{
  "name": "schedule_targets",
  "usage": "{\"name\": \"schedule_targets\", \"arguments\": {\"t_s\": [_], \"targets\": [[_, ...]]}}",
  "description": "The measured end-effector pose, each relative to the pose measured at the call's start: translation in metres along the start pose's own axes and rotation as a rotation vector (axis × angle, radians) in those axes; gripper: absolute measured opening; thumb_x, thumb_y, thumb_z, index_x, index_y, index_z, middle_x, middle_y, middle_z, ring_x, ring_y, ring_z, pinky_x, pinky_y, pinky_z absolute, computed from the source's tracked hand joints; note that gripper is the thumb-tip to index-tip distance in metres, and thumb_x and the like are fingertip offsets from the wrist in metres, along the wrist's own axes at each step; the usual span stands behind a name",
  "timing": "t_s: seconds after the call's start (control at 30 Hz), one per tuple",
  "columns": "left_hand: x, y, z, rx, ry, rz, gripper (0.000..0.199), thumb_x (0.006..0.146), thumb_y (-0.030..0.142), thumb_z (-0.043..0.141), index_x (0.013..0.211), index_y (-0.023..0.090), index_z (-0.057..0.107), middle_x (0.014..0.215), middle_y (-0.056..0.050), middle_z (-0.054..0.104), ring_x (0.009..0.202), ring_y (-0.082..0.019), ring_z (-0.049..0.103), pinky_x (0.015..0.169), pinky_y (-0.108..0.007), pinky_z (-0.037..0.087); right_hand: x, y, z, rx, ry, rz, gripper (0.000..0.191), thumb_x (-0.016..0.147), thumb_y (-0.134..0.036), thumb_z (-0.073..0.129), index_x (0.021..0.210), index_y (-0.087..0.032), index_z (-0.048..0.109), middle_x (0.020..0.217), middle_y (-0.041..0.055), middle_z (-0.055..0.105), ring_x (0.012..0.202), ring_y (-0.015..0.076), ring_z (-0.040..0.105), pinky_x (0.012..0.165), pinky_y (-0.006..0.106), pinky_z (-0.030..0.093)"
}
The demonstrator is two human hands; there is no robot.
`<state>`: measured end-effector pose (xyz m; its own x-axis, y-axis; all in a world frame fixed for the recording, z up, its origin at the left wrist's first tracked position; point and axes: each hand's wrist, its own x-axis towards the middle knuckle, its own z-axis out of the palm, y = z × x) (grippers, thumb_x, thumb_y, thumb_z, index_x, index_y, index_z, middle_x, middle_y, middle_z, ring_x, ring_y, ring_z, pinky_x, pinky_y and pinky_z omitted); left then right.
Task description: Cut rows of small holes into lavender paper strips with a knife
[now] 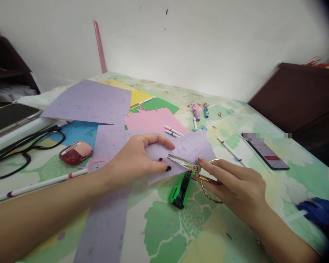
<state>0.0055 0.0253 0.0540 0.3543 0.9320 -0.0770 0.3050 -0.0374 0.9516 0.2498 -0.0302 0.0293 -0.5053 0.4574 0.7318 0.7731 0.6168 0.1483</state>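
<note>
As the head view shows: left hand (134,153), thumb and forefinger spread apart over a purple sheet (199,144); right hand (239,184), closed on gold-handled scissors (196,168). Forearms: angled inward from either side, palms facing. Scissors: over the sheet's near part, long axis slanting, tips leftward and slightly away, near the left fingers.

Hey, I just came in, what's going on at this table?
Someone is at work with paper and scissors. Their right hand holds gold-handled scissors, blades over a piece of purple paper. Their left hand is at the same piece, thumb and index finger apart near the blade tips. A green-and-black tool lies just below, and pink paper lies beyond.
</note>
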Motion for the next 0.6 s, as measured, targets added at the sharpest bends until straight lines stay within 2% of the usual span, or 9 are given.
{"name": "schedule_targets", "arguments": {"t_s": [0.23, 0.47, 0.6], "targets": [[0.0004, 0.0027, -0.0006, -0.049, -0.002, -0.079, 0.036, 0.059, 0.019, 0.075, 0.095, 0.021, 0.071, 0.059, 0.008, 0.059, 0.047, -0.008, 0.048, 0.044, -0.016, 0.035, -0.0007, 0.0015, 0.0022, 0.046, -0.026, 0.031, 0.013, 0.092, -0.017, 0.066, 0.105, -0.019, 0.068, 0.072, -0.0004, 0.073, 0.048, 0.0065, 0.058, 0.045, 0.019, 0.041], [-0.0018, -0.0004, 0.0003, -0.121, -0.014, -0.117, 0.04, 0.059, 0.019, 0.076, 0.098, 0.023, 0.07, 0.064, 0.007, 0.066, 0.052, -0.009, 0.057, 0.046, -0.014, 0.04, 0.0009, -0.0004, 0.0021, 0.068, -0.024, 0.052, 0.01, 0.094, -0.019, 0.065, 0.104, -0.018, 0.067, 0.071, -0.0009, 0.073, 0.047, 0.0052, 0.056, 0.045, 0.017, 0.041], [-0.0017, 0.0009, 0.0002, -0.13, 0.008, -0.13, 0.04, 0.057, 0.018, 0.077, 0.097, 0.023, 0.071, 0.068, 0.006, 0.069, 0.053, -0.009, 0.058, 0.047, -0.015, 0.043, 0.0005, -0.0018, 0.0003, -0.026, -0.009, 0.002, 0.012, 0.094, -0.015, 0.064, 0.105, -0.018, 0.066, 0.071, -0.0004, 0.073, 0.051, 0.0068, 0.06, 0.046, 0.019, 0.04]]}}
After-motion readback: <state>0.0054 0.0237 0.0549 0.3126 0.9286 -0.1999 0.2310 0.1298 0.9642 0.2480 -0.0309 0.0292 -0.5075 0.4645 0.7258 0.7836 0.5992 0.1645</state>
